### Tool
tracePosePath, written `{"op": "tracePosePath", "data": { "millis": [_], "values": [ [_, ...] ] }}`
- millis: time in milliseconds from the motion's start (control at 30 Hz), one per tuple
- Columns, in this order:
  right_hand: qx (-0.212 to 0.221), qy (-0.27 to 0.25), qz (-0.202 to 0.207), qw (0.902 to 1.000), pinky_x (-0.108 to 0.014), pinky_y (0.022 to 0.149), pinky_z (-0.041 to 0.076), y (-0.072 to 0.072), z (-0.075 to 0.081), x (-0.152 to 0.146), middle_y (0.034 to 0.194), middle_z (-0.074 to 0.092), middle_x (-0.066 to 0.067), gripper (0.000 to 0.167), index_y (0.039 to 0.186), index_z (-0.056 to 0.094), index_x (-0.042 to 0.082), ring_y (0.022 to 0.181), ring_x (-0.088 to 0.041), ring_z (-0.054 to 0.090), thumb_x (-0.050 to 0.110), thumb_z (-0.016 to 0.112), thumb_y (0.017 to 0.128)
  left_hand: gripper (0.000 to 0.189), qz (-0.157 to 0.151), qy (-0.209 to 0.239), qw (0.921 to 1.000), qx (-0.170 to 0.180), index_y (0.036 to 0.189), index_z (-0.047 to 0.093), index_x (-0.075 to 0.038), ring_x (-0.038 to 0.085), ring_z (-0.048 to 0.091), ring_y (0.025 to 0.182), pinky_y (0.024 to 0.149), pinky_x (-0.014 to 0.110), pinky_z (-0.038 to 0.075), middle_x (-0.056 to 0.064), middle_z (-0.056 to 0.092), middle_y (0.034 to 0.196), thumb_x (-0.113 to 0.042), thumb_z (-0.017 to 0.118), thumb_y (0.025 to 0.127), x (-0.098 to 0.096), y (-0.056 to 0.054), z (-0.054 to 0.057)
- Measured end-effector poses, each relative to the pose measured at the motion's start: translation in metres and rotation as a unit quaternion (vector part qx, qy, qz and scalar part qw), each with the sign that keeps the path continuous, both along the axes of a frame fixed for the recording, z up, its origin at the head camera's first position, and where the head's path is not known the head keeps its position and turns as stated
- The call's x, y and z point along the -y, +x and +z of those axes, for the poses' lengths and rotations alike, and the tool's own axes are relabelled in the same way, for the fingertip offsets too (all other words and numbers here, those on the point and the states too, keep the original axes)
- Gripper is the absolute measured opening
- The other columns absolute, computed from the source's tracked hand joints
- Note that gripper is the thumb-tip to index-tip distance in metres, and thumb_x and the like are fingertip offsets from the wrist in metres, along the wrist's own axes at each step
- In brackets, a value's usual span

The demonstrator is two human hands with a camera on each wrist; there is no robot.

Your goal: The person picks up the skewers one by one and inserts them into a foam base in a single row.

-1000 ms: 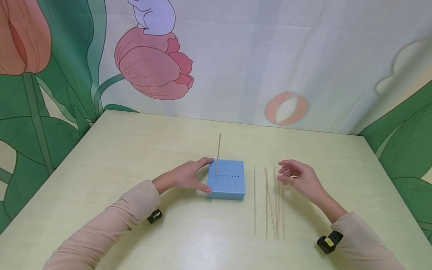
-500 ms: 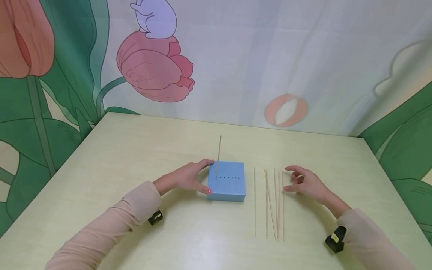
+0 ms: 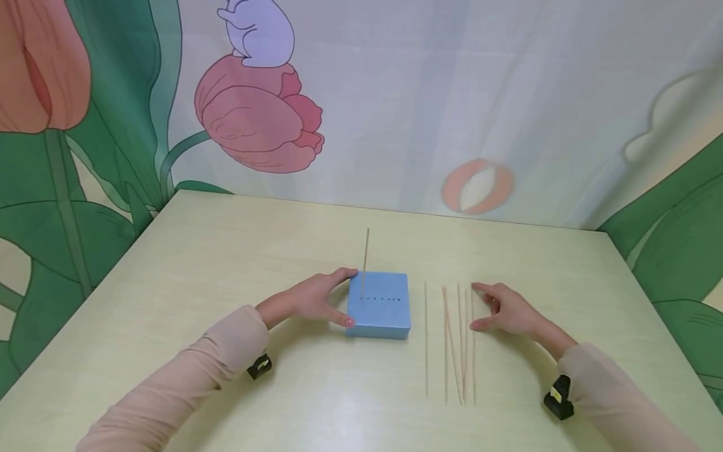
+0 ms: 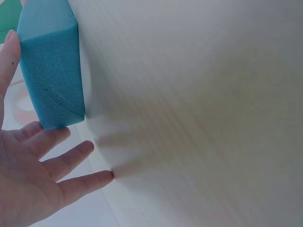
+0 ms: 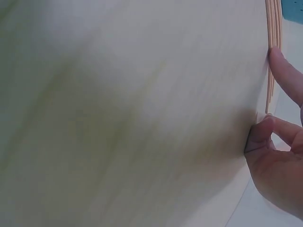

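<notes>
Filling the far left of the backdrop, a printed orange tulip (image 3: 48, 69) stands above green leaves. A beige sleeve (image 3: 175, 383) slants in from the lower left, with a black device (image 3: 260, 366) at the cuff. The left hand (image 3: 310, 295) holds the left side of a blue block (image 3: 378, 314), clamping it between the thumb at the near corner and the index finger at the far one; in the left wrist view the lower fingers fan out clear of it. The block lies flat on the pale table (image 3: 254, 238), a row of small holes across its top, and a thin stick (image 3: 365, 257) stands in the leftmost, leaning slightly. Right of the block lie six loose sticks (image 3: 426, 339), two crossing near their far ends. Beside the rightmost, the right hand (image 3: 508, 309) has thumb and index finger spread apart, their tips at that stick; whether they touch it, I cannot tell.
</notes>
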State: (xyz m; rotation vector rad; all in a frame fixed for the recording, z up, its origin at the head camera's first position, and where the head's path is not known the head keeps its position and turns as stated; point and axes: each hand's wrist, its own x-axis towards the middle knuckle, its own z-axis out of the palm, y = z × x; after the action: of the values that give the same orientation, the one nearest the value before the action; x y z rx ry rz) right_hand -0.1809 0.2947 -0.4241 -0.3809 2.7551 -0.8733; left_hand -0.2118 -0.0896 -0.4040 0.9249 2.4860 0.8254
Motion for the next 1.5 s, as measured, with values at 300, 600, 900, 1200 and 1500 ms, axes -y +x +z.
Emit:
{"op": "tracePosePath", "data": {
  "millis": [300,600,900,1200,1500],
  "values": [
    [-0.002,0.006,-0.009,0.9999,-0.031,0.063,0.035,-0.001,0.001,0.003,0.097,0.046,-0.015,0.080,0.130,0.042,-0.006,0.074,-0.020,0.040,0.026,0.080,0.068,0.097,0.007,0.002,1.0000,0.006,0.142,0.023,-0.004,0.028,0.029,0.131,0.104,0.042,0.026,0.015,0.033,0.143,-0.038,0.078,0.070,0.001,0.002,0.003],
    [0.023,-0.056,-0.019,0.9980,-0.029,0.063,0.033,-0.002,0.002,0.002,0.093,0.042,-0.013,0.075,0.121,0.038,-0.006,0.073,-0.020,0.038,0.016,0.082,0.065,0.096,0.003,0.006,1.0000,0.007,0.142,0.023,-0.003,0.028,0.028,0.132,0.104,0.042,0.025,0.015,0.032,0.143,-0.036,0.078,0.070,0.001,0.002,0.004],
    [0.087,-0.188,-0.036,0.9776,-0.025,0.059,0.046,0.003,0.007,-0.005,0.092,0.054,-0.016,0.080,0.131,0.021,-0.006,0.069,-0.016,0.052,-0.001,0.074,0.071,0.096,0.004,0.002,1.0000,0.006,0.142,0.024,-0.005,0.027,0.028,0.132,0.104,0.041,0.026,0.013,0.032,0.143,-0.038,0.078,0.070,0.000,0.001,0.003],
    [0.100,-0.304,-0.062,0.9455,-0.033,0.068,0.052,0.013,0.012,-0.008,0.082,0.062,-0.012,0.077,0.138,0.013,-0.004,0.073,-0.020,0.064,-0.008,0.062,0.080,0.096,-0.002,0.007,0.9999,0.007,0.142,0.024,-0.004,0.028,0.028,0.132,0.104,0.042,0.026,0.015,0.031,0.144,-0.038,0.078,0.070,0.000,0.001,0.004],
    [0.030,-0.353,-0.064,0.9332,-0.032,0.068,0.053,0.019,0.027,-0.005,0.087,0.063,-0.011,0.073,0.143,0.017,0.008,0.077,-0.019,0.065,-0.003,0.060,0.085,0.094,0.006,0.006,0.9999,0.008,0.142,0.024,-0.005,0.028,0.028,0.132,0.104,0.042,0.026,0.014,0.032,0.143,-0.036,0.078,0.071,0.001,0.002,0.003]
  ]
}}
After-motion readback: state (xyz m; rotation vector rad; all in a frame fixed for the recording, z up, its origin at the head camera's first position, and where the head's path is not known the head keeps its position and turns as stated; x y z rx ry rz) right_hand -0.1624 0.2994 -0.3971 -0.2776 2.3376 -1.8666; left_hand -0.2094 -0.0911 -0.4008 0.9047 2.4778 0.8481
